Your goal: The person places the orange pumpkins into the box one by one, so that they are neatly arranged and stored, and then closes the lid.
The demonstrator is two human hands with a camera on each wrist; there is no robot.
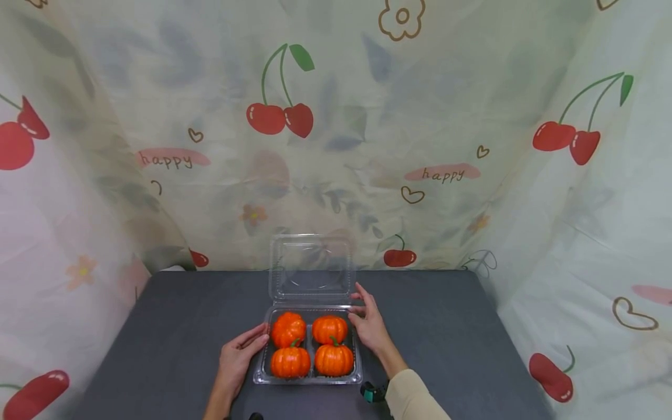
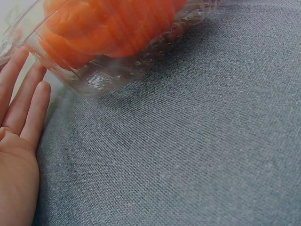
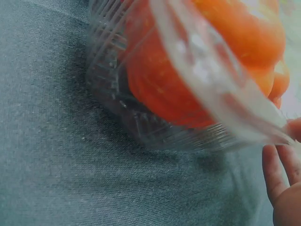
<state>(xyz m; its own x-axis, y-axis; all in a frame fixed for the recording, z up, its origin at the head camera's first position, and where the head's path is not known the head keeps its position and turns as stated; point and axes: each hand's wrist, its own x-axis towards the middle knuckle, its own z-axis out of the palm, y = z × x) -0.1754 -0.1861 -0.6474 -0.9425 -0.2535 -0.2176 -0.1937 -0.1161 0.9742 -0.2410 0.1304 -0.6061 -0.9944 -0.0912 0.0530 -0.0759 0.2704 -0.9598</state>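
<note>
A clear plastic clamshell box (image 1: 308, 380) stands on the table with its lid (image 1: 312, 268) raised at the back. Several small orange pumpkins (image 1: 290, 362) with green stems fill its base in two rows. At the box's left side is my left hand (image 1: 235, 357); in the left wrist view its straight fingers (image 2: 35, 110) touch the outer wall. My right hand (image 1: 371, 326) is at the back right corner, where thumb and fingers pinch the rim in the right wrist view. One of its fingers stretches up beside the lid.
A dark grey cloth-covered table (image 1: 436, 326) lies under the box. Behind and beside it hangs a pale curtain (image 1: 336, 175) printed with cherries, hearts and lettering. Near my right wrist is a black and teal device (image 1: 371, 393).
</note>
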